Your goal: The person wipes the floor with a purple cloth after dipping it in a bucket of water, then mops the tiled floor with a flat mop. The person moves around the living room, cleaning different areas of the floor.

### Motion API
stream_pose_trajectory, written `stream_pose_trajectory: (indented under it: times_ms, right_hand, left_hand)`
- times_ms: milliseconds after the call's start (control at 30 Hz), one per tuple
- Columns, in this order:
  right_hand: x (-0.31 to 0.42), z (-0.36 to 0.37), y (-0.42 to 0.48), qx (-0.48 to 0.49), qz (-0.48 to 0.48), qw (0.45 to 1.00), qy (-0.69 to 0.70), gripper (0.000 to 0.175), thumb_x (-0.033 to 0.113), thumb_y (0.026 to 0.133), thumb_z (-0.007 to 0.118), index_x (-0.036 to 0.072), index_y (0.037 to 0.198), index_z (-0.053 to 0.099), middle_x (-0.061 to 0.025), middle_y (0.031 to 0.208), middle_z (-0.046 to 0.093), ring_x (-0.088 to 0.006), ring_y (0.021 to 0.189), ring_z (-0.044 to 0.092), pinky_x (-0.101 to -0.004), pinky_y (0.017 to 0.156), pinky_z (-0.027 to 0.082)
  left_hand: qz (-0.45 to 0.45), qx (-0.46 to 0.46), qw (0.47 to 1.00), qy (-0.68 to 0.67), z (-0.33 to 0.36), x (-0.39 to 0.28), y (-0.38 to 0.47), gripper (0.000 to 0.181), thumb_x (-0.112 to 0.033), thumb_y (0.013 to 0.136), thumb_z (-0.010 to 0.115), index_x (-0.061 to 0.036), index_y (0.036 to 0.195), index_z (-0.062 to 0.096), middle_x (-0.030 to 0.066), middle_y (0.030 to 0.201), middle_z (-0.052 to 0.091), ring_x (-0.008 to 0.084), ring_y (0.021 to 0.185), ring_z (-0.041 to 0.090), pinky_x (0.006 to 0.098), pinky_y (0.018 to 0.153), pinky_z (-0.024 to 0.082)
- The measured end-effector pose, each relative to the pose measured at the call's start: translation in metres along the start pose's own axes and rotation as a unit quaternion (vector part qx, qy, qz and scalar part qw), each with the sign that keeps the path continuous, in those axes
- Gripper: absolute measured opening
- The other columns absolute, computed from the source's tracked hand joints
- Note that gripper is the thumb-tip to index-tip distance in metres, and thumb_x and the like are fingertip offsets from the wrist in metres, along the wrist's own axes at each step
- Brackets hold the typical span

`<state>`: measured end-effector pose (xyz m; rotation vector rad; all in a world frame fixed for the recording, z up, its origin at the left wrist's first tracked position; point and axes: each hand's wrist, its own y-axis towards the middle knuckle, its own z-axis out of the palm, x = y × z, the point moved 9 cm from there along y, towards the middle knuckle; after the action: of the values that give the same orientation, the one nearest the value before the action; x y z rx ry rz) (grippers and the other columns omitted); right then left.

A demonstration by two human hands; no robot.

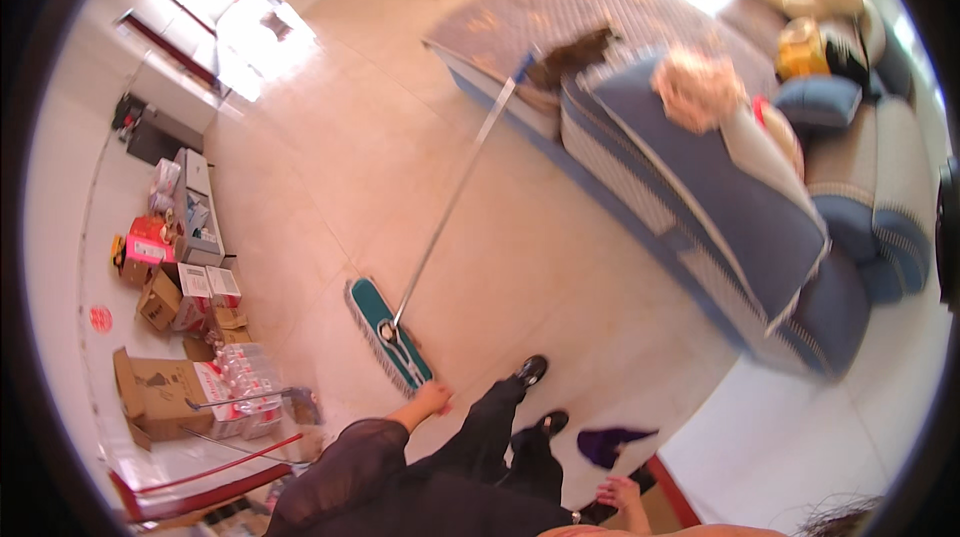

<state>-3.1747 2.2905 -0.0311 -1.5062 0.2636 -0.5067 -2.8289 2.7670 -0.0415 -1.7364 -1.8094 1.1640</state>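
Observation:
A flat dust mop with a green-backed head (367, 304) and grey fringe lies on the floor. Its metal handle (457, 188) slants up to a blue end at the edge of the sofa (480, 57). My left hand (435, 396) shows by the near end of the mop head; blur hides whether it touches it or how its fingers lie. Lower right is my right hand (619, 492), fingers apart, with nothing in it. A dark purple cloth item (609, 447) lies on the floor just beyond that hand.
Blue-and-grey sofa sections (697, 184) fill the right, with cushions (817, 102) and a peach cloth bundle (697, 87). Along the left wall stand cardboard boxes (161, 387), wrapped bottles (251, 379) and a low cabinet (199, 177). A long-handled dustpan (304, 406) stands near the boxes.

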Motion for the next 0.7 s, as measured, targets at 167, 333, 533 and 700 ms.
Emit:
stream_pose_trajectory:
  times_ms: [167,333,533,700]
  right_hand:
    - [0.194,0.145,0.01,0.05,-0.065,0.986,-0.144,0.033,0.027,0.097,0.051,0.005,0.122,0.055,-0.018,0.106,0.067,-0.0324,0.089,0.068,-0.0454,0.077,0.057]
    - [0.405,0.373,0.103,0.182,-0.174,0.939,-0.234,0.049,0.034,0.094,0.059,0.012,0.136,0.048,-0.007,0.109,0.065,-0.0203,0.094,0.064,-0.0389,0.079,0.055]
    - [0.597,0.628,0.227,0.111,-0.2,0.937,-0.265,0.082,0.041,0.088,0.065,0.027,0.153,0.017,-0.0067,0.138,0.052,-0.0254,0.118,0.051,-0.0525,0.097,0.042]
    - [0.746,0.655,0.268,-0.074,-0.355,0.917,-0.166,0.057,0.039,0.08,0.074,0.009,0.123,0.052,-0.0108,0.111,0.06,-0.0219,0.107,0.055,-0.0428,0.093,0.042]
  left_hand:
    - [-0.195,0.06,0.941,-0.269,-0.053,0.093,-0.056,0.028,-0.018,0.089,0.049,-0.0008,0.079,0.068,0.0148,0.07,0.07,0.022,0.053,0.068,0.0359,0.05,0.057]
    - [-0.275,0.103,0.885,-0.361,-0.051,0.162,-0.059,0.024,-0.016,0.094,0.053,0.0017,0.105,0.063,0.0156,0.076,0.07,0.0232,0.056,0.068,0.0349,0.049,0.057]
    - [-0.291,0.121,0.792,-0.523,-0.095,0.19,-0.047,0.029,-0.004,0.092,0.043,0.0031,0.113,0.062,0.0192,0.081,0.069,0.024,0.06,0.068,0.0335,0.054,0.057]
    - [-0.307,0.029,0.707,-0.636,-0.169,0.233,-0.01,0.029,-0.002,0.091,0.041,0.0046,0.114,0.059,0.0211,0.081,0.069,0.0255,0.059,0.067,0.0336,0.055,0.057]
